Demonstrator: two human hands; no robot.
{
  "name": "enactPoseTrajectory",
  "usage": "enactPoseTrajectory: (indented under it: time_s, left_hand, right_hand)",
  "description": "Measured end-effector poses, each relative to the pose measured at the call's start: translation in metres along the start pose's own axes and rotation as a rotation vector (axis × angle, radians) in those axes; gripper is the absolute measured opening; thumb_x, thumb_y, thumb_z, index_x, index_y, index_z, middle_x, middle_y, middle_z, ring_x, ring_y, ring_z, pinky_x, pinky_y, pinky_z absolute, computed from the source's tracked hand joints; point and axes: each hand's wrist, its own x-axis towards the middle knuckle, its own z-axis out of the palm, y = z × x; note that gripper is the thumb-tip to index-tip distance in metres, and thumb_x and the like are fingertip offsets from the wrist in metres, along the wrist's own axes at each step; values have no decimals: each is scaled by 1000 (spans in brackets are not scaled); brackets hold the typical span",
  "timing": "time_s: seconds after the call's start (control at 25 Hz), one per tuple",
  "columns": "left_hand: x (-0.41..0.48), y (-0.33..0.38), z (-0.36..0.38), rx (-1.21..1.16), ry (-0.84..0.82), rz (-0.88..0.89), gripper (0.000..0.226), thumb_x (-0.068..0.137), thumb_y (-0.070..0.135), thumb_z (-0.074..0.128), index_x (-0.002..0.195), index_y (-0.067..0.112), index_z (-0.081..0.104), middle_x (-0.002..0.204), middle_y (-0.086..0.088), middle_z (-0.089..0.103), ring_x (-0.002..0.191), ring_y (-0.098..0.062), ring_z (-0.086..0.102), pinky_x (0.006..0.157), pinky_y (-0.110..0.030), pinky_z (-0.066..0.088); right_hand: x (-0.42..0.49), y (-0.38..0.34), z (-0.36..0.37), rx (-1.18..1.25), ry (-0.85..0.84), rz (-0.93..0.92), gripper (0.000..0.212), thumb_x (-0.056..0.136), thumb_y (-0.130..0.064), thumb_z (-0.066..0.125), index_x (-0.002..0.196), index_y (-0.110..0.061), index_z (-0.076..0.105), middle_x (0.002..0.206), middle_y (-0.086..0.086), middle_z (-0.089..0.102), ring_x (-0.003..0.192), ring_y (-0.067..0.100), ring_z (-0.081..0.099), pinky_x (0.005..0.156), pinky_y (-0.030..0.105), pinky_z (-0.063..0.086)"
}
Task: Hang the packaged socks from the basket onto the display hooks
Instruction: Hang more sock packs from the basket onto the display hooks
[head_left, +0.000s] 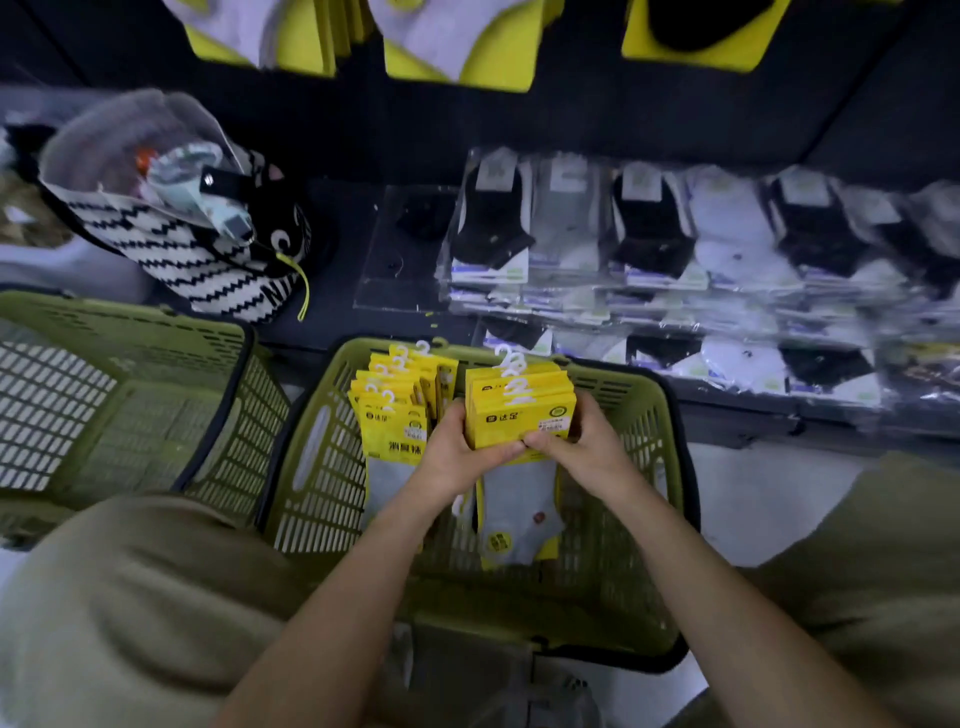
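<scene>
The person's left hand (457, 452) and right hand (576, 441) are both grasping a stack of yellow sock packs (519, 410) over the green basket (644, 415), likely lifting it next toward the far hanging display packs (457, 47).

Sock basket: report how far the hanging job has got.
Done: yellow-carded socks already hang at the top, though who hung them cannot be told. In hand: the left hand and right hand share a grip on a stack of yellow packs over the green basket. Left: another row of packs in that basket.
</scene>
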Motion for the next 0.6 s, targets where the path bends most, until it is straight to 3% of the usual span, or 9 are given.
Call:
enactPoseTrajectory:
  time_s: [0.08, 0.2, 0.32, 0.4, 0.48, 0.6]
  left_hand:
    - [0, 33, 3, -106, 31, 60, 46, 70, 10, 81, 100, 29, 51, 95, 13, 65, 80, 5, 66, 63, -9, 49]
    - [-2, 82, 7, -212, 44, 156, 47, 71, 8, 79, 102, 28, 51, 97, 12, 66, 83, -1, 67, 65, -14, 52]
    - [-2, 124, 2, -276, 20, 232, 46, 72, 9, 78, 102, 30, 50, 101, 11, 66, 84, 2, 67, 66, -15, 53]
    - [-2, 149, -4, -298, 16, 260, 42, 74, 14, 76, 101, 31, 50, 102, 10, 66, 87, -2, 67, 67, -17, 54]
    - [0, 172, -8, -321, 21, 275, 37, 76, 18, 74, 101, 32, 51, 102, 8, 67, 89, -7, 68, 67, -19, 55]
    - [3, 209, -14, -338, 52, 319, 32, 76, 23, 75, 99, 32, 54, 97, 9, 70, 87, -10, 70, 66, -22, 56]
  right_hand:
    - [0, -30, -14, 70, 87, -54, 42, 70, -6, 78, 97, -14, 47, 92, 1, 61, 74, -4, 58, 62, 6, 45]
    - [0, -72, -34, 3, 218, -121, 36, 68, -22, 81, 75, -19, 46, 77, 2, 58, 65, 7, 53, 58, 17, 43]
    - [-1, -111, -51, -14, 271, -196, 33, 69, -29, 80, 75, -14, 51, 75, 3, 61, 65, 11, 54, 60, 25, 45]
    - [-2, -137, -61, 26, 243, -248, 27, 72, -28, 78, 80, -12, 57, 76, -3, 65, 65, 6, 59, 58, 21, 48]
    - [-3, -160, -72, 79, 202, -301, 14, 75, -25, 75, 81, -22, 62, 79, -11, 69, 67, -3, 64, 57, 13, 49]
    - [-6, -196, -89, 124, 144, -357, 11, 78, -20, 73, 80, -27, 65, 78, -13, 71, 70, -2, 66, 59, 12, 51]
